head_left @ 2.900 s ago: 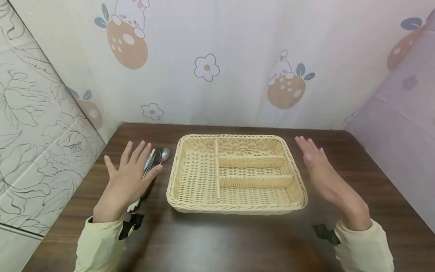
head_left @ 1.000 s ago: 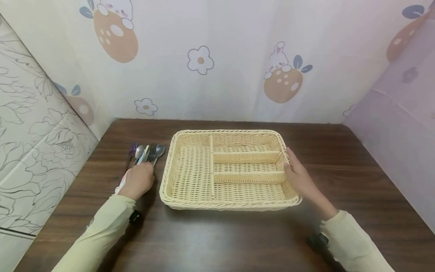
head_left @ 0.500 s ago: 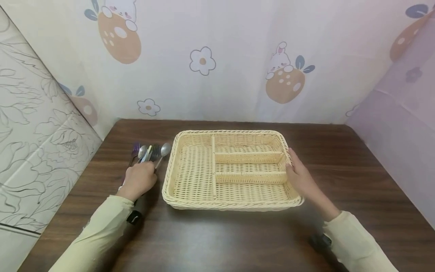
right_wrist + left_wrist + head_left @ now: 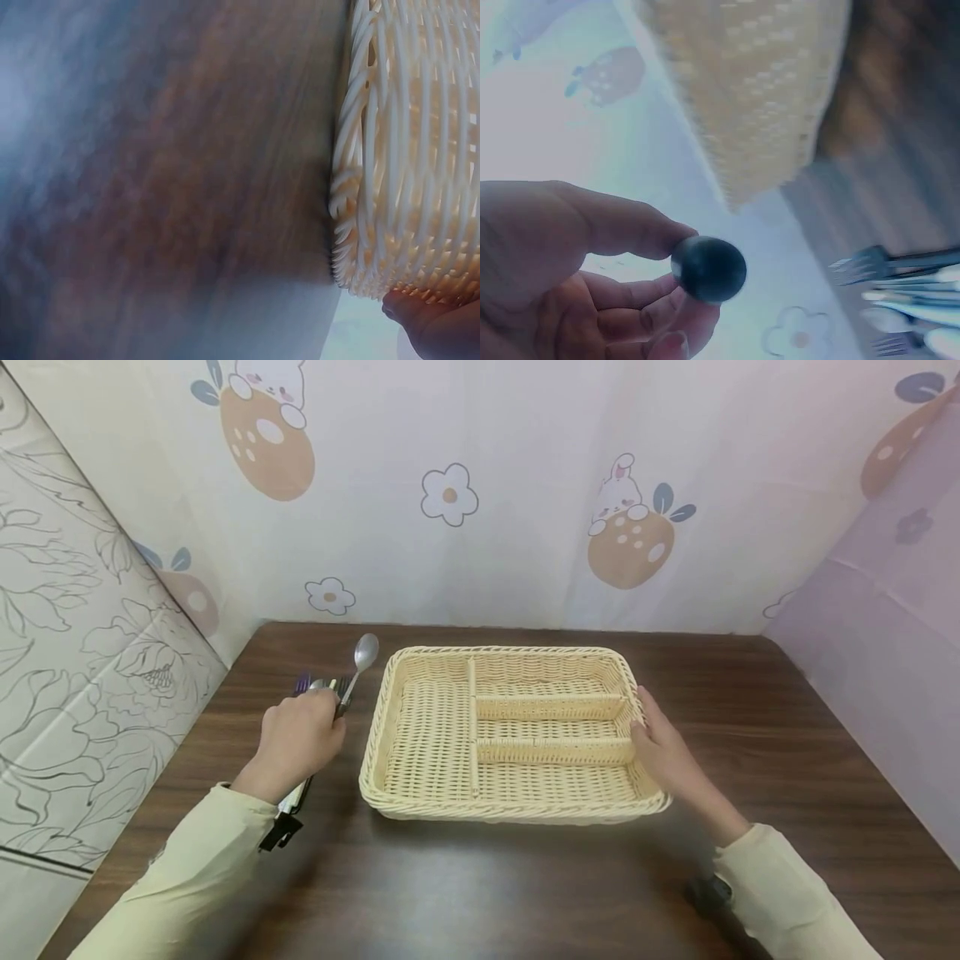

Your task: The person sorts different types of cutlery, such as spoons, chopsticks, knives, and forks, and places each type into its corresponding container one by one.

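Note:
In the head view my left hand (image 4: pixel 298 737) holds a spoon (image 4: pixel 365 653) by its dark handle, the silver bowl pointing up and away. The left wrist view shows the handle's round black end (image 4: pixel 709 268) pinched between thumb and fingers. Below that hand lies other cutlery: a purple fork (image 4: pixel 302 683), another spoon, a black-handled fork (image 4: pixel 866 264) and light-coloured sticks, partly hidden by the hand. My right hand (image 4: pixel 667 752) grips the right side of a cream wicker basket (image 4: pixel 495 812), thumb over the rim.
Dividers (image 4: pixel 474 735) split the basket into one long left compartment and three smaller ones on the right. It stands on a dark wooden table (image 4: pixel 480 893). A patterned curtain (image 4: pixel 525 560) hangs behind the table's back edge.
My left hand, first spread above the cutlery, closed on the spoon and has lifted it up from the others. My right hand moved left from beside the basket and took hold of its side.

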The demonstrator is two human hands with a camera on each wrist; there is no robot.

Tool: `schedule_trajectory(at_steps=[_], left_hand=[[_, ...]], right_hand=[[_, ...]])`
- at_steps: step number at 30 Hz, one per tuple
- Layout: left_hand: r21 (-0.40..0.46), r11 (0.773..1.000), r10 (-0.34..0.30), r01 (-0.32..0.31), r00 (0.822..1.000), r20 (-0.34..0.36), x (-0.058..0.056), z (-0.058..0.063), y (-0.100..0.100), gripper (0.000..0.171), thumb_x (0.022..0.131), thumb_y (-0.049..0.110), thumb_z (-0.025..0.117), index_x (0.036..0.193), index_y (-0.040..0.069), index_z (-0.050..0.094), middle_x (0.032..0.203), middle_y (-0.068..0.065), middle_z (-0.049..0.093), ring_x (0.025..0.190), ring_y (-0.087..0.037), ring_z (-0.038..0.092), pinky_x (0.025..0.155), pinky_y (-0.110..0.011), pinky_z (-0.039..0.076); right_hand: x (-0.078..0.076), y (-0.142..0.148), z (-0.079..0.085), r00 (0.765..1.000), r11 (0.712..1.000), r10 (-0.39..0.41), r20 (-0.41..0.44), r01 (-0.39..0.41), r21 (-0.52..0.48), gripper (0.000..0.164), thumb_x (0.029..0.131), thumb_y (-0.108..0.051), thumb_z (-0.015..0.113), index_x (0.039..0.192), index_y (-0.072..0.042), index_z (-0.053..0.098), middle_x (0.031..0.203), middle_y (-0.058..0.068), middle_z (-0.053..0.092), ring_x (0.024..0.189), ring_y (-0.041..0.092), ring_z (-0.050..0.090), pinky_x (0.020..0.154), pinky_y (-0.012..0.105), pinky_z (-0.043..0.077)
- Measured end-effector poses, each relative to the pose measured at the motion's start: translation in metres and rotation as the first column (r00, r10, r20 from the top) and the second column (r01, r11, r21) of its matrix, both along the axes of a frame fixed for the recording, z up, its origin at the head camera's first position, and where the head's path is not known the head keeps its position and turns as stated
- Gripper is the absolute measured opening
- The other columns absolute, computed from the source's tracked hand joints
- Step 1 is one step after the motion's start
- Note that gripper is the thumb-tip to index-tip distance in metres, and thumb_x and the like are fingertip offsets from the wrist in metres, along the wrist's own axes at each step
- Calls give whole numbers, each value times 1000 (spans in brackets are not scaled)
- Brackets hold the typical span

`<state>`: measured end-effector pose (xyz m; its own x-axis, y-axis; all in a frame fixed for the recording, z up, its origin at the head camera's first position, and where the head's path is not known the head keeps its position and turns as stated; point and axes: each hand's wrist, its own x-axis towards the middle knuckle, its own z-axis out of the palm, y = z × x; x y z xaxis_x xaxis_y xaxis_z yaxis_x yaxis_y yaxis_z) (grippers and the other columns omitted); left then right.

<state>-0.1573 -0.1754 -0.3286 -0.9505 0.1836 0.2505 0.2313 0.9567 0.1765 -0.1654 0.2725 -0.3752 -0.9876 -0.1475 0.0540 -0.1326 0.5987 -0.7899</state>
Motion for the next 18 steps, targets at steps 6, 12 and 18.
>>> schedule_trajectory(at_steps=[6, 12, 18], left_hand=[[-25, 997, -74, 72, 995, -69, 4, 19, 17, 10, 78, 4, 61, 70, 4, 54, 63, -7, 51, 50, -26, 49, 39, -43, 38], [-71, 985, -164, 158, 983, -80, 6, 34, 42, 11, 85, 10, 59, 86, 0, 63, 70, -9, 56, 51, -26, 50, 44, -43, 43], [-148, 932, -348, 330, 929, -124, 6, 38, 69, 14, 82, -5, 47, 73, 5, 52, 63, -3, 42, 44, -15, 38, 35, -31, 34]], right_hand=[[1, 0, 1, 1000, 1000, 1, 5, -1, 4, 58, 103, -14, 26, 150, -3, -6, 154, 25, -3, 140, 42, 0, 110, 57, 4], [1, 0, 1, 1000, 1000, -2, 3, 2, 16, 57, 103, -14, 25, 150, -3, -5, 155, 23, -3, 140, 41, 1, 110, 56, 4], [2, 0, 3, 1000, 1000, -2, -3, 2, 22, 56, 103, -14, 24, 150, -2, -4, 155, 23, -2, 141, 40, 0, 111, 55, 3]])
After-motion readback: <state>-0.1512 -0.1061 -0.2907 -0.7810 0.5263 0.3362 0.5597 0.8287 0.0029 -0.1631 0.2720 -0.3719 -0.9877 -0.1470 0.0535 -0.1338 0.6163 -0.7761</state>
